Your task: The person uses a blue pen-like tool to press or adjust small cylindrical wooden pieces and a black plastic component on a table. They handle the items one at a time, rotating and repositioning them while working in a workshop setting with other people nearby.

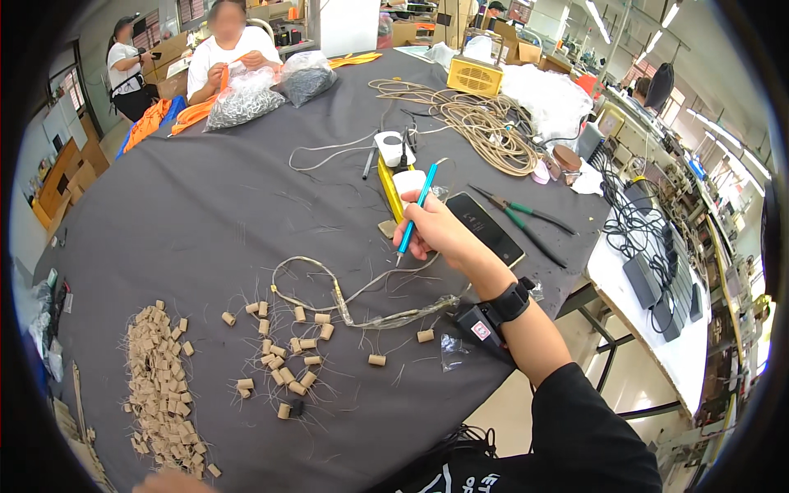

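My right hand (436,223) is closed round a slim blue pen-shaped tool (417,212), its thin tip pointing down at the dark cloth. Just below that tip runs a pale cable (343,308), looped and partly wrapped in clear sleeving. Only a blurred bit of my left hand (174,482) shows at the lower edge, fingers out of sight. It is nearest to a heap of small tan cylinders (160,386) with fine wire leads. Several more such cylinders (286,375) lie scattered between the heap and the cable.
Beyond my right hand are a yellow-and-white power strip (388,181), a phone (486,230) and green-handled pliers (526,215). A coil of beige cable (493,131) lies farther back near a yellow box (475,76). Across the table a person handles orange cloth behind filled plastic bags (244,100).
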Demonstrator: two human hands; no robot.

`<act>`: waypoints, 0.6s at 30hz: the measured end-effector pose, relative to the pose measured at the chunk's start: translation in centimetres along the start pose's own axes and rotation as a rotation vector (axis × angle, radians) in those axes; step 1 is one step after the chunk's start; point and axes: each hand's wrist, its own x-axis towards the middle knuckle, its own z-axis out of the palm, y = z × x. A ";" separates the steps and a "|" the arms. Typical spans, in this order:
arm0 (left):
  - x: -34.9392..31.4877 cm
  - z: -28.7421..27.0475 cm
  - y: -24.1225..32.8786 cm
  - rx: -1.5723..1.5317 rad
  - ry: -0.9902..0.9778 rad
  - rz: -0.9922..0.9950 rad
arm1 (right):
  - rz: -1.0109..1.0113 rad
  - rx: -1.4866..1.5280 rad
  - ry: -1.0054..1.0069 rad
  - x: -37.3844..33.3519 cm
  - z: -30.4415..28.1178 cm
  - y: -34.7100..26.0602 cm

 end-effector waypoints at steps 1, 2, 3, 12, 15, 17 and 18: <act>0.4 0.1 -0.5 0.326 0.018 -0.068 | -0.002 -0.003 -0.014 0.2 0.3 0.0; 0.8 0.4 -1.1 0.526 0.003 -0.226 | 0.001 0.006 -0.024 0.4 0.6 0.1; 1.2 0.6 -1.9 0.717 -0.014 -0.378 | 0.000 0.002 -0.028 0.3 0.7 -0.2; -0.9 -0.4 -9.8 1.039 -0.248 -0.706 | 0.001 -0.016 0.017 -0.2 0.4 -0.3; -1.7 -0.5 -10.3 1.056 -0.310 -0.744 | 0.010 -0.014 -0.011 -0.2 0.7 -0.7; -1.8 -0.8 -10.6 1.038 -0.326 -0.755 | 0.020 -0.013 -0.016 -0.3 0.8 -0.9; -1.8 -0.9 -10.8 1.029 -0.340 -0.759 | 0.023 -0.013 -0.009 -0.3 0.7 -0.8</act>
